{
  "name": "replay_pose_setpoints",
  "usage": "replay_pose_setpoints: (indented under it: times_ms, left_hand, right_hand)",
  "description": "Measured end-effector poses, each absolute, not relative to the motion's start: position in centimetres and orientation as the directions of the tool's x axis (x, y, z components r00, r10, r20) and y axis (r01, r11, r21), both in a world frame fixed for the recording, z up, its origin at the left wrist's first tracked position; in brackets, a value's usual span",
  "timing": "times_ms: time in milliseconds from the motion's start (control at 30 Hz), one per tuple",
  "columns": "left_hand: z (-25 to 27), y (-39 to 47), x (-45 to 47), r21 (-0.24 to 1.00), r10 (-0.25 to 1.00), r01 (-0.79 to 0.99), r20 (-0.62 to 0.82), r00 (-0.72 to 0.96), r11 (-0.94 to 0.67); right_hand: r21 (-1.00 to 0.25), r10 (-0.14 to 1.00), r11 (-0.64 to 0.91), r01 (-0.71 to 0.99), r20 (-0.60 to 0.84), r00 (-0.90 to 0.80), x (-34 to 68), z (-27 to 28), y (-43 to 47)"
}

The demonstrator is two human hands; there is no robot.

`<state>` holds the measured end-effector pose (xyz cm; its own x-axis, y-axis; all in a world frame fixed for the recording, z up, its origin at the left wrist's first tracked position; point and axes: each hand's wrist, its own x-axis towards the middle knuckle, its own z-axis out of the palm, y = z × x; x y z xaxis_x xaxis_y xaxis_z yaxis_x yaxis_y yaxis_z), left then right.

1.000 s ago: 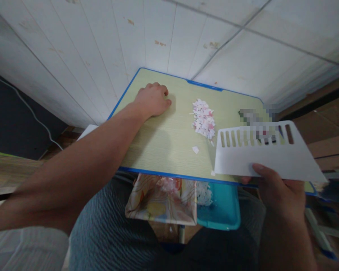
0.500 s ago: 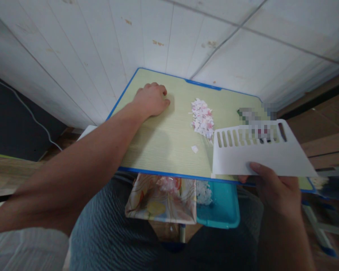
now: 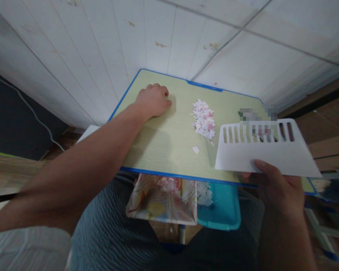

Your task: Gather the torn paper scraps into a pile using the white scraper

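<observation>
My left hand (image 3: 154,99) rests palm down on the far left of a pale yellow-green table (image 3: 175,143) with a blue rim. Its fingers are loosely curled, thumb apart, with nothing visible in them. My right hand (image 3: 281,188) grips the lower edge of a white sheet (image 3: 243,156) with a row of long slots along its top; the thumb is on its upper face, most fingers hidden underneath. Tilted over the table's right side, the sheet is just right of a heap of small white and pink flakes (image 3: 203,119). One loose piece (image 3: 196,150) lies nearer the front edge.
Below the front edge, a patterned box (image 3: 158,210) with pinkish contents sits beside a teal tray (image 3: 223,216) holding white bits. Behind the sheet lie pixelated items (image 3: 250,114). A white panelled wall (image 3: 158,34) with a cable borders the table's back.
The slotted sheet has shifted slightly right and its tilt has changed a little, in my right hand. My left hand and the flakes stay in place on the table.
</observation>
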<state>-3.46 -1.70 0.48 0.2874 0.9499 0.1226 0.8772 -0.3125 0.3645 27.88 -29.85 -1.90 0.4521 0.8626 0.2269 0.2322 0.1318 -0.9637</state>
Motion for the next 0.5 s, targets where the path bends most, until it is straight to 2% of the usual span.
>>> replay_pose_setpoints:
  times_ms: [67,200,333,500]
  left_hand:
    - [0.5,-1.8,-3.5,0.363,0.949,0.877,0.122,0.290,-0.315]
    - [0.6,-1.8,-3.4,0.362,0.949,0.877,0.125,0.290,-0.316]
    - [0.5,-1.8,-3.3,0.341,0.951,0.889,0.120,0.283,-0.308]
    - [0.6,-1.9,-3.4,0.349,0.946,0.879,0.127,0.298,-0.324]
  right_hand:
    - [-0.949,0.844,0.138,0.283,0.262,0.468,26.9,-1.7,-29.2]
    - [-0.904,0.853,0.197,0.380,0.349,0.389,25.0,-1.1,-27.6]
    - [-0.864,0.873,0.206,0.459,0.374,0.314,24.2,-0.8,-27.2]
    - [-0.911,0.896,0.210,0.354,0.324,0.305,24.7,-1.4,-27.9]
